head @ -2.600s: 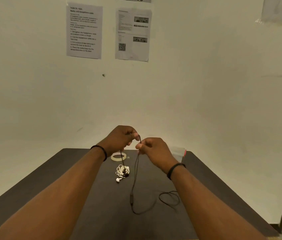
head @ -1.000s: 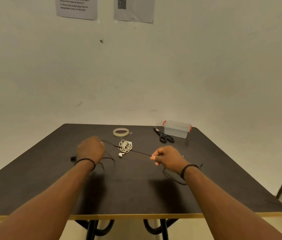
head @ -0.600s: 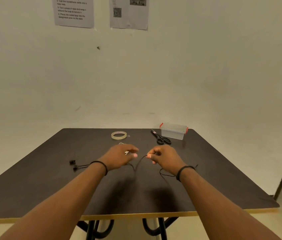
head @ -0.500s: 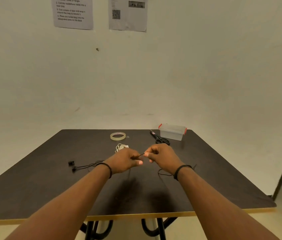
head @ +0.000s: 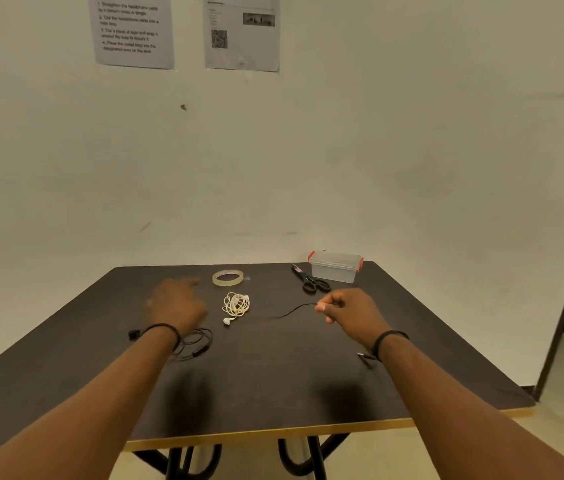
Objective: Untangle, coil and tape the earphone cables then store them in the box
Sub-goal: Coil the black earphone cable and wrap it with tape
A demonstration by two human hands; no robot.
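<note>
Head view, right hand [head: 351, 311]: raised over the right half of the desk [head: 273, 382], thumb and forefinger pinching the black earphone cable [head: 294, 310]; the other fingers are curled
Head view, black earphone cable: a thin strand runs left and downward from the right grip toward the desk middle; more of it lies in loose loops [head: 194, 344] under the left wrist, with a small dark earbud [head: 133, 333] just left of that wrist and a plug end [head: 365, 356] on the desk beside the right wrist
Head view, left hand [head: 176, 304]: blurred by motion above the left half of the desk; I cannot tell whether the grip is open or closed, or whether it holds the cable
Head view, white earphones [head: 235, 306]: a tangled bundle on the desk between the 2 hands, 1 earbud sticking out at its lower left
Head view, tape roll [head: 227, 278]: flat on the desk, just behind the white bundle
Head view, scissors [head: 311, 280]: on the desk toward the far right, black handles nearer the person
Head view, box [head: 336, 266]: clear plastic with red clips, lid on, at the far right corner just beside the scissors
Head view, wall: 2 printed sheets [head: 134, 29] pinned above the desk
</note>
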